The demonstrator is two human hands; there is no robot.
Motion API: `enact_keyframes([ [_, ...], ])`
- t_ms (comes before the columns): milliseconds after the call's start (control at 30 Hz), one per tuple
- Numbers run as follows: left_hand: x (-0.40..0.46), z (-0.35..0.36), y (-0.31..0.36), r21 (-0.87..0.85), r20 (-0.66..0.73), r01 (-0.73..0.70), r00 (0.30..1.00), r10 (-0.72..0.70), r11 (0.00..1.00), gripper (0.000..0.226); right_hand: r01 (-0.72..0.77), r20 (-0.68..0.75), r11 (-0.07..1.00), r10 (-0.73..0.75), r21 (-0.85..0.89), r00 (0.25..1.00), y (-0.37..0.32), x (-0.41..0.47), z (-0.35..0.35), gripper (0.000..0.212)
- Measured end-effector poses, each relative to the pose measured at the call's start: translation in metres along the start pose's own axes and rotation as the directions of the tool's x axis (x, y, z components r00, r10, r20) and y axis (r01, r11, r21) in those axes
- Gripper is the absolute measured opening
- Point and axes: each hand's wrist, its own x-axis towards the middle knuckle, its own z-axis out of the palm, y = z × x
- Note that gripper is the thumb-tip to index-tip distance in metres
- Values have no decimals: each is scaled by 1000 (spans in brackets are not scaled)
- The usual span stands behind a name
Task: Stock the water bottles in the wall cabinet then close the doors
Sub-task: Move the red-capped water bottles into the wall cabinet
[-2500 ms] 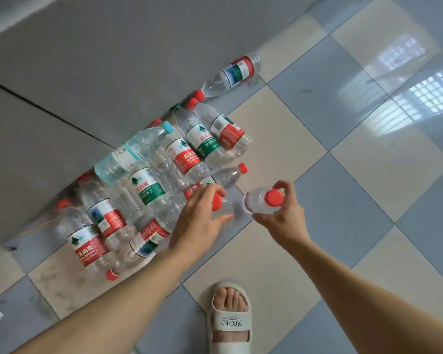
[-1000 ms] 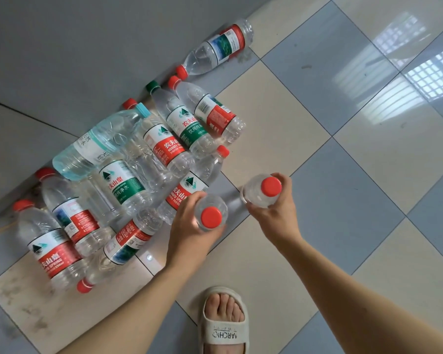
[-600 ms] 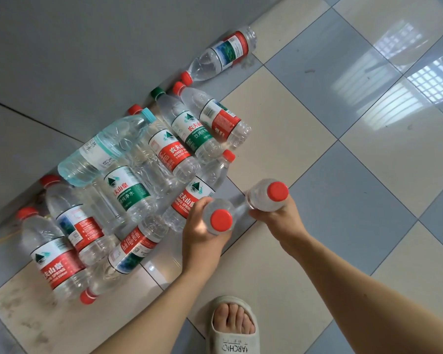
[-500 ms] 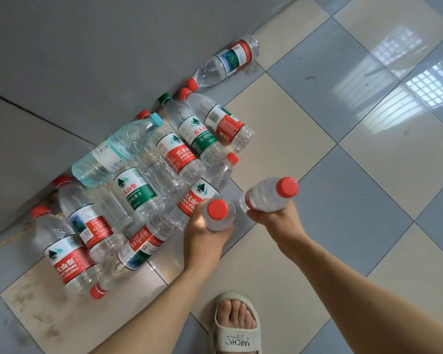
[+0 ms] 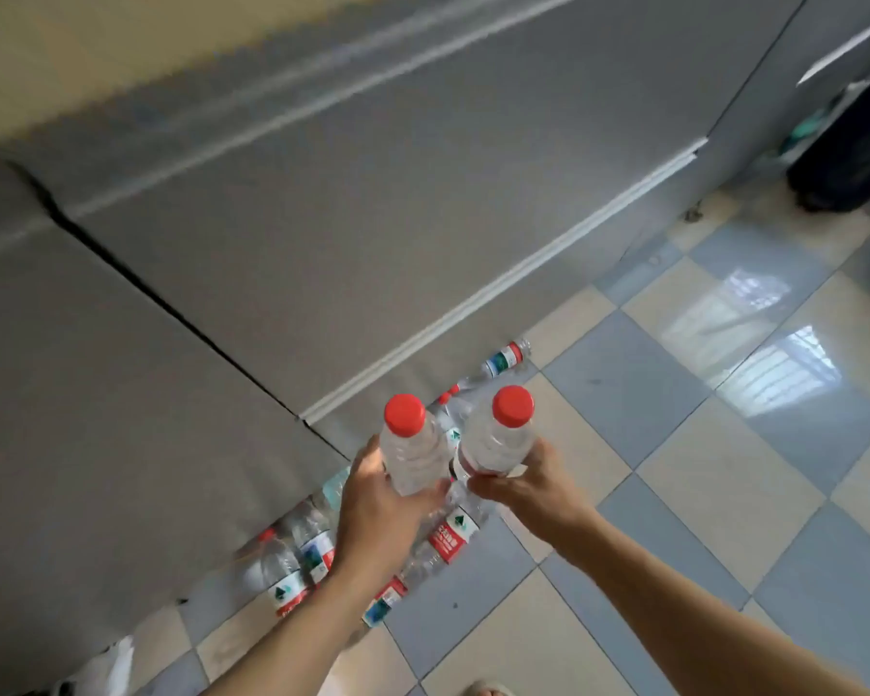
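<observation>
Each of the hands, left hand and right hand, grips one clear plastic red-capped water bottle. Next, I think, lift them to the cabinet.

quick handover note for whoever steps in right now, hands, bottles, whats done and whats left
Left hand grips one red-capped bottle upright.
Right hand grips a second red-capped bottle, also upright.
Both are held above the pile of bottles lying on the floor tiles against the grey cabinet front.
Done: two bottles picked up.
Left: put these two in the cabinet, stock the remaining pile, close the doors.
</observation>
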Motion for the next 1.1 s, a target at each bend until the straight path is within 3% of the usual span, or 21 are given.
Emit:
enact_keyframes([
  [233,-53,-88,209,-153,-61,-227,974,220,962,56,131,41,989,-128,-72,991,-239,-41,-44,49],
  [400,-117,-130,327,-190,-36,-326,945,325,926,56,153,51,980,-147,-126,988,-366,-112,-86,50],
  [567,-157,-163,436,-203,-109,-439,899,425,875,62,221,121,962,-204,-158,972,-484,-167,-117,56],
  [767,-190,-235,584,-137,-187,-638,768,613,758,33,424,125,888,-407,-178,905,-639,-205,-131,57],
  [900,-210,-299,665,-51,-295,-744,649,702,666,45,551,187,824,-525,-135,831,-740,-223,-123,67],
  [1100,-249,-401,751,66,-512,-837,439,738,543,54,726,247,688,-706,16,664,-874,-259,-70,55],
])
